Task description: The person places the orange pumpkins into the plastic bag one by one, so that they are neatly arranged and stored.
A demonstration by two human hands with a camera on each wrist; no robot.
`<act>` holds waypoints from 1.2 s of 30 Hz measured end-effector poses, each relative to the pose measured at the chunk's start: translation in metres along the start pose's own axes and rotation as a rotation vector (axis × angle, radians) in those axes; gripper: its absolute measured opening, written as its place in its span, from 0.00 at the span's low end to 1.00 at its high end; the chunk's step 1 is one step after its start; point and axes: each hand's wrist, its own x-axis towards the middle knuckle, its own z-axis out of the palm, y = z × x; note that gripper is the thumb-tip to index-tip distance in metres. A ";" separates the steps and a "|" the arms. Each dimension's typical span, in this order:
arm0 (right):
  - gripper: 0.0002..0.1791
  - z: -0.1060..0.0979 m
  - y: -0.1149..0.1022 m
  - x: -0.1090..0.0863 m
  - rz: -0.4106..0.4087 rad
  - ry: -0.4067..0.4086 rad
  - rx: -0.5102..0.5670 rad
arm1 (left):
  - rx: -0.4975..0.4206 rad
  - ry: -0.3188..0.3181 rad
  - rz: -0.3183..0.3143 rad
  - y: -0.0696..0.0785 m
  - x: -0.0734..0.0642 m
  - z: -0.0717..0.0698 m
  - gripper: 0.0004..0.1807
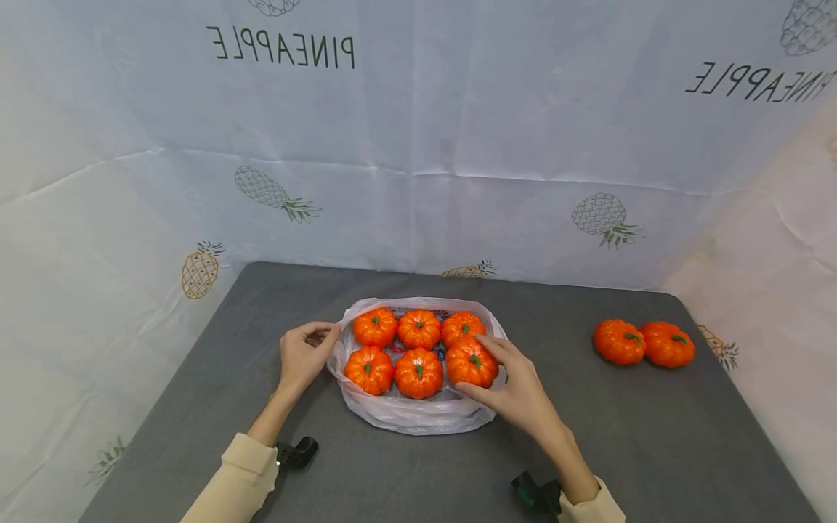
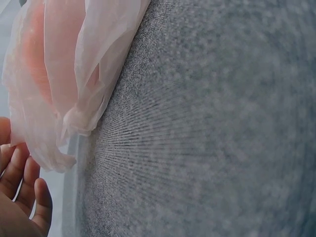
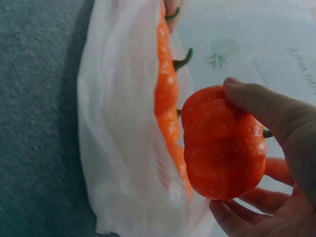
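Observation:
A thin white plastic bag lies with its mouth spread wide, and several small orange pumpkins with green stems sit inside in two rows. At the bag's left rim, my left hand pinches the plastic between thumb and fingers; the left wrist view shows the gathered bag edge at the fingertips. My right hand grips one pumpkin between thumb and fingers. In the right wrist view this pumpkin is raised above the bag's rim, at the front right corner of the group.
Two more orange pumpkins stand side by side on the right part of the dark grey table. A white cloth printed with pineapples hangs behind the table and along its sides. Black wrist devices are strapped to both forearms.

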 end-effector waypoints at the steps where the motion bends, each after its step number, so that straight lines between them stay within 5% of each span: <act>1: 0.42 0.002 0.000 0.000 -0.003 -0.006 -0.006 | -0.003 0.000 -0.001 0.000 0.000 0.000 0.05; 36: 0.42 0.025 0.019 -0.001 0.107 -0.142 -0.076 | 0.015 0.009 0.004 -0.003 0.000 0.000 0.05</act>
